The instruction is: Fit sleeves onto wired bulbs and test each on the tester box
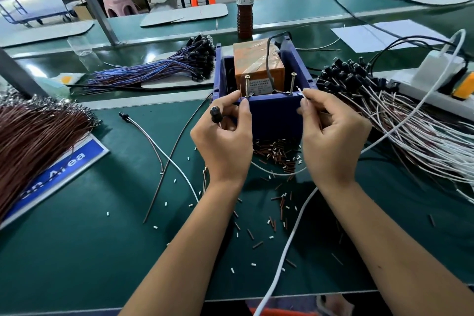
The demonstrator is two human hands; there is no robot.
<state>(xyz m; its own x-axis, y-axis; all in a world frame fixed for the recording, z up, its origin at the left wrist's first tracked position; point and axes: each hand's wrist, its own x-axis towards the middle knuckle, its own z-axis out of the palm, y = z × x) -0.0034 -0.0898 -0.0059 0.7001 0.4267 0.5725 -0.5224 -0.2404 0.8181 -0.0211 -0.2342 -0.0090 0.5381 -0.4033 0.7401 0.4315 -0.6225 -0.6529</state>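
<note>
White cable (289, 246): runs from the near table edge up between the forearms and off to the right.
Loose sleeves (278, 155): short brown and white pieces lie scattered on the green table (77, 251), thickest just in front of the tester box.
Left hand (225, 141): fingers curled, a black bulb (214, 112) gripped against the palm, thumb and forefinger pinching a wire end at the left screw (247, 86).
Right hand (331, 133): fingers curled, pinching a thin white wire (300, 91) whose tip is raised just beside the right screw (293, 83); whether they touch, I cannot tell.
Tester box (272, 113): blue open-topped box between the two hands, holding an orange taped block (256, 61); both screws stand upright at its near rim.
Brown wire bundle (33, 141): left, lying over a blue sign.
White-wired bulbs (384, 100): heaped to the right.
Blue-wired bulbs (159, 69): piled behind, left of the box.
Bottle (245, 0): upright beyond the box.
</note>
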